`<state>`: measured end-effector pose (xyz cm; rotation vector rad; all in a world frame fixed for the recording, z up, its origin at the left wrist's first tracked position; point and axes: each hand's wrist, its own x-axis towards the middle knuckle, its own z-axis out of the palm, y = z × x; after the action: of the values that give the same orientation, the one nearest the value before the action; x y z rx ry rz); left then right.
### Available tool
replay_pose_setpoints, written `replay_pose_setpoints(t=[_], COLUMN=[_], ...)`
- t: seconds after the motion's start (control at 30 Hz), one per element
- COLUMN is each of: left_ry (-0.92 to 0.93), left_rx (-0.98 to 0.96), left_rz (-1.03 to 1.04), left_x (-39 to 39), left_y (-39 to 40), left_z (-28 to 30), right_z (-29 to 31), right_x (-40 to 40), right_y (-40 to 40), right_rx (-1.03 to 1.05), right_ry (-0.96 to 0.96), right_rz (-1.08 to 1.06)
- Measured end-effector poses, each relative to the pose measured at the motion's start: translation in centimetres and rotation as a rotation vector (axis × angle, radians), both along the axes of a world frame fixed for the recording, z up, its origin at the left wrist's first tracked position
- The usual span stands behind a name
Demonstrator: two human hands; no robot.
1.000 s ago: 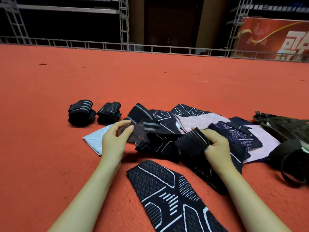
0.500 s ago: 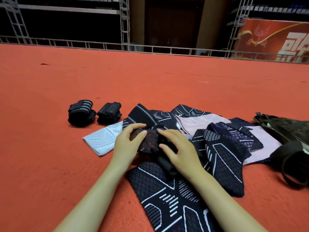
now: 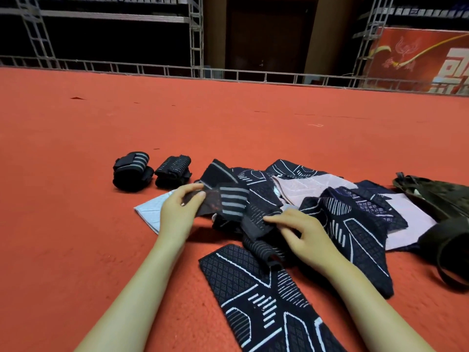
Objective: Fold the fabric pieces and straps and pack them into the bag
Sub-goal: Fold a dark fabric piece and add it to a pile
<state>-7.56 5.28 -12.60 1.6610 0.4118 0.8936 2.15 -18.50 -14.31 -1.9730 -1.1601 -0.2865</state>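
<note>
A black strap with grey stripes (image 3: 232, 205) stretches across the middle of the fabric pile. My left hand (image 3: 179, 212) pinches its left end. My right hand (image 3: 308, 240) holds its other part, fingers curled over the dark fabric. Under them lies a heap of dark navy pieces with white line patterns (image 3: 350, 224) and pale pink pieces (image 3: 302, 185). A long navy patterned piece (image 3: 264, 298) lies flat near me. Two rolled black straps (image 3: 132, 171) (image 3: 173, 171) sit at the left. The dark olive bag (image 3: 441, 196) lies at the right edge.
A pale blue-white fabric piece (image 3: 149, 209) lies flat under my left hand. Everything rests on a wide red carpet (image 3: 228, 123). Metal truss railing (image 3: 193, 69) runs along the carpet's far edge, with a red banner (image 3: 418, 57) at the back right.
My hands came together over the pile and have now drawn apart, the left pulling the striped strap's end leftward. The right hand moved from the right of the pile to its middle.
</note>
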Motion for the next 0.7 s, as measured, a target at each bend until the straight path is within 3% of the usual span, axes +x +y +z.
replay_pose_setpoints(t=[0.1,0.23,0.3,0.47,0.57,0.7], left_ry=[-0.017,0.016,0.092,0.166,0.227,0.207], left_rx=[0.047,-0.059,0.102,0.444,0.519,0.432], left_rz=[0.014,-0.049,-0.040,0.043,-0.046,-0.052], left_x=[-0.7,-1.1,-0.8,-0.1,0.2,0.9], left_y=[-0.8,-1.1,-1.3,-1.9,-1.8,-1.8], left_z=[0.1,0.3,-0.1,-0.9,-1.2,-0.9], right_z=[-0.3,0.5,1.1,0.2,-0.5,-0.8], right_x=[-1.1,-2.2,-2.7,-2.8,-2.4,-2.1], right_y=[0.3,1.1,2.4,4.7,4.5,4.5], right_rx=[-0.016,0.172,0.157,-0.161,-0.123,-0.018], right_ry=[0.027,0.153,0.186,0.081,0.080,0.065], right_rz=[0.008,-0.115,-0.207,-0.238,-0.212,-0.229])
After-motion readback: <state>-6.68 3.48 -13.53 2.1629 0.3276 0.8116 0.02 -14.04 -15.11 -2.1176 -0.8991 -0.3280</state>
